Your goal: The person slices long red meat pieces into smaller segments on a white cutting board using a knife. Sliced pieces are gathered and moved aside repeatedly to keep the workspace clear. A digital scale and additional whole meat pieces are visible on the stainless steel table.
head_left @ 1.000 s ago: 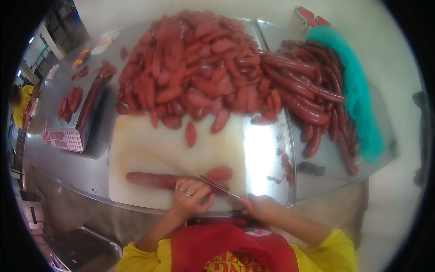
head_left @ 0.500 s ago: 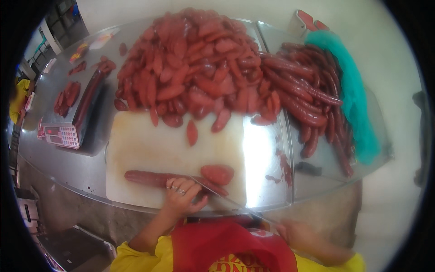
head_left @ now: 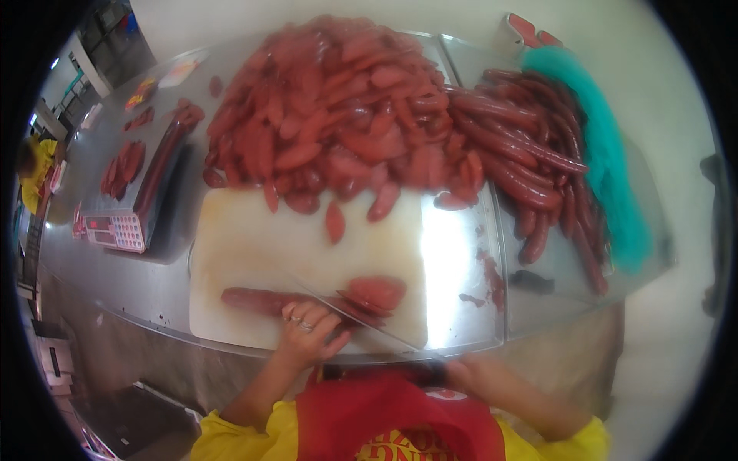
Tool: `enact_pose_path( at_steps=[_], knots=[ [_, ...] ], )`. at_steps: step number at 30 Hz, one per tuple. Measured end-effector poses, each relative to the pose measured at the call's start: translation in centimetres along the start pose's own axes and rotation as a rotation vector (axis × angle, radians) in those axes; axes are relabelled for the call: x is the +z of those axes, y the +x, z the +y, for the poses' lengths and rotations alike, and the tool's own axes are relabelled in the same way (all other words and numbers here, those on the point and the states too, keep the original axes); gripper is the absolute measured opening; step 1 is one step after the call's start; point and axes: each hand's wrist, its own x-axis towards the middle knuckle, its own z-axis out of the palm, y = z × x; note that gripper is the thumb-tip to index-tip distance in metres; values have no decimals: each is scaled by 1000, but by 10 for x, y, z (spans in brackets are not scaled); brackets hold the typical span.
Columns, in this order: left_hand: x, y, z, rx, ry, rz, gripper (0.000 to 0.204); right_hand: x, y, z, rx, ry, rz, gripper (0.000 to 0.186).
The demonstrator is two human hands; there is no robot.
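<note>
Since a second ago: my right hand [head_left: 469,376] has pulled back toward my body, now at the near bench edge, mostly hidden behind the red apron [head_left: 392,419]; it holds the knife handle, but I cannot tell how tight that grip is. Knife [head_left: 361,319] blade runs long and thin across the cutting board [head_left: 254,246], tip up-left. My left hand [head_left: 307,334] stays put, fingers curled down, pinning the long sausage [head_left: 257,300] at the board's near edge. Cut slices [head_left: 375,292] lie just right of my fingers, touching the blade.

Bench [head_left: 461,253] is stainless steel, glossy, strong glare strip right of the board. Board is white plastic, stained pink. Big heap of oval slices [head_left: 330,115] at the far side, whole sausages [head_left: 530,154] to the right beside teal netting [head_left: 607,169]. Scale [head_left: 115,230] at left.
</note>
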Motion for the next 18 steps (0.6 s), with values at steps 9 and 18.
enact_pose_path(
  at_steps=[9, 18],
  knots=[
    [4, 1, 2, -34, -24, 16, 31, 28, 76, -43, -90, -42, 32, 54],
    [-11, -2, -10, 3, 17, 31, 38, 38, 64, -9, -61, -40, 44, 63]
  ],
)
